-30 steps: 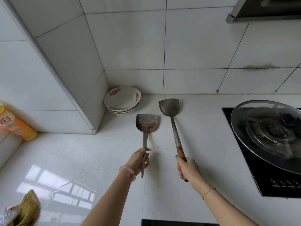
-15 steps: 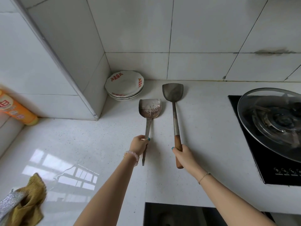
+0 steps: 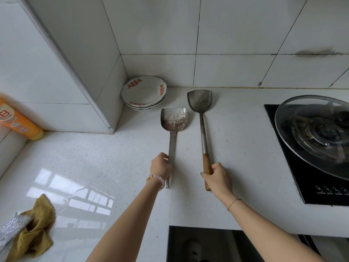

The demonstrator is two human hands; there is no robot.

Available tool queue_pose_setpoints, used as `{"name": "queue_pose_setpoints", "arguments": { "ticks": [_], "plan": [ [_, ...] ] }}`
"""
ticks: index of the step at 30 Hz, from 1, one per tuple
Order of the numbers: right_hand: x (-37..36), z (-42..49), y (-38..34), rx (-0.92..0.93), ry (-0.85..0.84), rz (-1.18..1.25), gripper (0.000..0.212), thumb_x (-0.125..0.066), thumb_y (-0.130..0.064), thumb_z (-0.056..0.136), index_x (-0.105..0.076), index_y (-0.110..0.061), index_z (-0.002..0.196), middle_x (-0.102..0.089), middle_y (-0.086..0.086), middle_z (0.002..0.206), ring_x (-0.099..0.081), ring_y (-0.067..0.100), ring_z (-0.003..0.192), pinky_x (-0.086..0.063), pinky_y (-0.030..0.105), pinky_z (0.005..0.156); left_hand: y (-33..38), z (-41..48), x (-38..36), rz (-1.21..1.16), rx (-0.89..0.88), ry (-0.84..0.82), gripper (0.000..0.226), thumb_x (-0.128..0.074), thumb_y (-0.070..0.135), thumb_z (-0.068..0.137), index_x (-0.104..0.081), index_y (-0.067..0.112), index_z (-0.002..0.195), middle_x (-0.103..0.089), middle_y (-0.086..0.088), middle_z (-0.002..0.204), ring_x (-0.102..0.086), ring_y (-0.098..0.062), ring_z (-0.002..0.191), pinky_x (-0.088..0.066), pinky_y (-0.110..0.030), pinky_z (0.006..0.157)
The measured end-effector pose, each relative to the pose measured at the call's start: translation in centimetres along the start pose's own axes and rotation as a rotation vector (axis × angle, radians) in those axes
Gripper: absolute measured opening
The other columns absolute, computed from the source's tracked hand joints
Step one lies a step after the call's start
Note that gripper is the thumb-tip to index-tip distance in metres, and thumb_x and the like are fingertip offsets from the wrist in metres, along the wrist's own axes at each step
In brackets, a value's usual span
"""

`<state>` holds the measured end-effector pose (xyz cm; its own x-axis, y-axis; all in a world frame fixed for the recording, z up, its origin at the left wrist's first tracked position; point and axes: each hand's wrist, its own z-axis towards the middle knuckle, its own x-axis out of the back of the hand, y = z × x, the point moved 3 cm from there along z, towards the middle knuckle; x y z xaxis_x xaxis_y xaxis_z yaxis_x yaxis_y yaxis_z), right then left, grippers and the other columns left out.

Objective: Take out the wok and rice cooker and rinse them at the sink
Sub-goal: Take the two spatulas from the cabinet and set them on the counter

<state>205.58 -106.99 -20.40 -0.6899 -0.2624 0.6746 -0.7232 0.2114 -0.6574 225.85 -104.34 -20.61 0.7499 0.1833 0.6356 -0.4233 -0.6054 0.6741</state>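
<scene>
White speckled countertop [image 3: 94, 157], glossy tiled wall [image 3: 226, 35]. L hand [image 3: 160, 166]: fingers curled round flat steel handle of short spatula [image 3: 173, 120], blade scuffed and rust-stained. R hand [image 3: 217, 178]: clamped on wooden grip of long wok spatula [image 3: 200, 100]. Blades point to wall, near stacked plates [image 3: 143, 89]. Right: glass lid [image 3: 311, 133] over burner of black hob [image 3: 321, 186], both cut by frame. Left: orange bottle [image 3: 17, 121], blurred; yellow cloth [image 3: 37, 229] w/ silver scourer [image 3: 11, 227], cropped. Wok, rice cooker: not in view.
</scene>
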Motion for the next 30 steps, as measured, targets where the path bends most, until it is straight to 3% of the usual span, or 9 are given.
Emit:
{"name": "queue_pose_setpoints", "arguments": {
  "ticks": [3, 14, 18, 23, 27, 30],
  "plan": [
    [0.0, 0.1, 0.3, 0.004, 0.009, -0.032, 0.024, -0.07, -0.031, 0.079, -0.056, -0.015, 0.09, -0.063, 0.002, 0.09, -0.06, 0.019, 0.076, -0.043, 0.024, 0.058, 0.2, -0.3, 0.0, 0.014, -0.019, 0.011, 0.037, -0.059, 0.0, 0.082, -0.056, 0.004, 0.118, -0.061, -0.013, 0.109, -0.06, -0.026, 0.093, -0.055, -0.039, 0.081],
    [1.1, -0.9, 0.6, 0.035, 0.031, -0.018, 0.03, -0.062, -0.031, 0.086, -0.056, -0.016, 0.111, -0.062, -0.002, 0.1, -0.06, 0.017, 0.087, -0.051, 0.029, 0.068, 0.1, -1.7, 0.1, 0.125, -0.075, -0.001, 0.036, -0.055, 0.005, 0.086, -0.053, 0.006, 0.122, -0.059, -0.013, 0.116, -0.058, -0.023, 0.095, -0.051, -0.031, 0.079],
    [3.1, -1.5, 0.3, 0.16, 0.094, -0.065, 0.032, -0.057, -0.031, 0.09, -0.055, -0.014, 0.117, -0.058, 0.002, 0.112, -0.056, 0.021, 0.099, -0.047, 0.029, 0.077, 1.7, -3.3, 0.4, 0.34, -0.207, 0.036, 0.03, -0.05, 0.015, 0.091, -0.05, 0.009, 0.12, -0.054, -0.01, 0.118, -0.058, -0.027, 0.098, -0.05, -0.036, 0.079],
    [6.9, -2.7, -0.2, 0.327, 0.22, -0.177, 0.032, -0.054, -0.029, 0.092, -0.054, -0.012, 0.12, -0.057, 0.004, 0.116, -0.051, 0.023, 0.108, -0.043, 0.029, 0.077, 4.7, -6.7, 1.6, 0.514, -0.38, 0.147, 0.031, -0.046, 0.027, 0.093, -0.052, 0.011, 0.12, -0.057, -0.006, 0.115, -0.057, -0.024, 0.099, -0.051, -0.037, 0.076],
    [11.0, -4.2, 0.5, 0.44, 0.351, -0.257, 0.033, -0.056, -0.027, 0.09, -0.057, -0.009, 0.118, -0.058, 0.007, 0.115, -0.052, 0.028, 0.106, -0.045, 0.035, 0.078, 7.5, -10.4, 2.3, 0.657, -0.566, 0.312, 0.032, -0.046, 0.028, 0.093, -0.053, 0.012, 0.12, -0.058, -0.006, 0.117, -0.055, -0.026, 0.103, -0.044, -0.037, 0.084],
    [14.5, -6.1, 1.9, 0.538, 0.462, -0.259, 0.029, -0.055, -0.024, 0.087, -0.062, -0.006, 0.109, -0.064, 0.01, 0.103, -0.059, 0.031, 0.093, -0.048, 0.035, 0.072, 9.3, -13.4, 1.7, 0.696, -0.698, 0.377, 0.029, -0.058, 0.024, 0.087, -0.061, 0.009, 0.112, -0.064, -0.008, 0.11, -0.061, -0.031, 0.094, -0.048, -0.041, 0.078]
  ]
}}
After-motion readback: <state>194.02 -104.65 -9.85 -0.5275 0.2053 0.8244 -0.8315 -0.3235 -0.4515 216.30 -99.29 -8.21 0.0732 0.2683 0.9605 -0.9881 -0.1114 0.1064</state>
